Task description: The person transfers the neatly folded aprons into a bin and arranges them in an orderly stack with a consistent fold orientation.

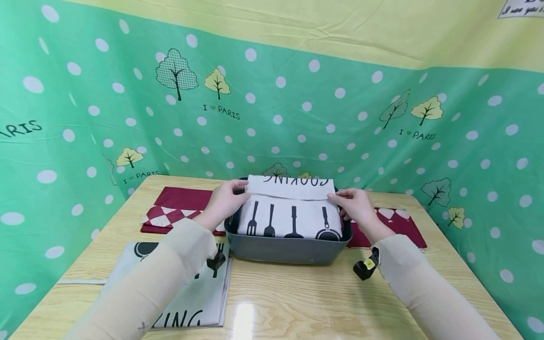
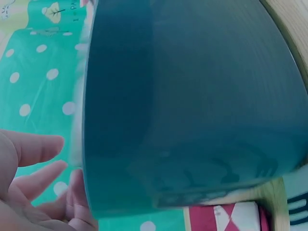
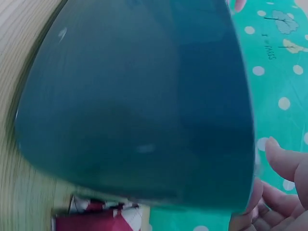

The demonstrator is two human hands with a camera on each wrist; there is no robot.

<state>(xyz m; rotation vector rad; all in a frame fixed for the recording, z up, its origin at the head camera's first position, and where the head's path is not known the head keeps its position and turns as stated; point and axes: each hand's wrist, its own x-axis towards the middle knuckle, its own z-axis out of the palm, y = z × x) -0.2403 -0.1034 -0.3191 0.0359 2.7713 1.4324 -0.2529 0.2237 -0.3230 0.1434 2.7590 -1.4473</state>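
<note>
- Right, you've a pale wood-grain table (image 1: pixel 323 302) in front of you, a glare patch shining at 6 o'clock, and a green curtain (image 1: pixel 297 118) wrapping round from 9 through 12 to 3, all white dots, little trees and PARIS lettering, with a yellow band along its top.
- Dead ahead sits the grey bin (image 1: pixel 284 252), upright on the wood, and inside it your folded white cloth (image 1: pixel 282 210), filling most of the opening and rising above the rim at 12.
- Round the bin, there's a maroon cloth (image 1: pixel 182 200) with white diamonds at 9 o'clock, another maroon cloth (image 1: pixel 401 229) at 3, and a second white cloth (image 1: pixel 208 293) folded flat at 8, partly hidden by your left sleeve (image 1: pixel 161 274).
- Look how that cloth in the bin lies: long axis 9 to 3, matching the bin's; printed utensils with handles towards 12, heads towards 6; COOKING on the far flap (image 1: pixel 293 189) upside down to you.
- Your left hand (image 1: pixel 227 198) is at the flap's 9 o'clock edge, your right hand (image 1: pixel 357 205) at its 3 o'clock edge, thumbs apart from fingers; whether either pinches the fabric, I can't tell.
</note>
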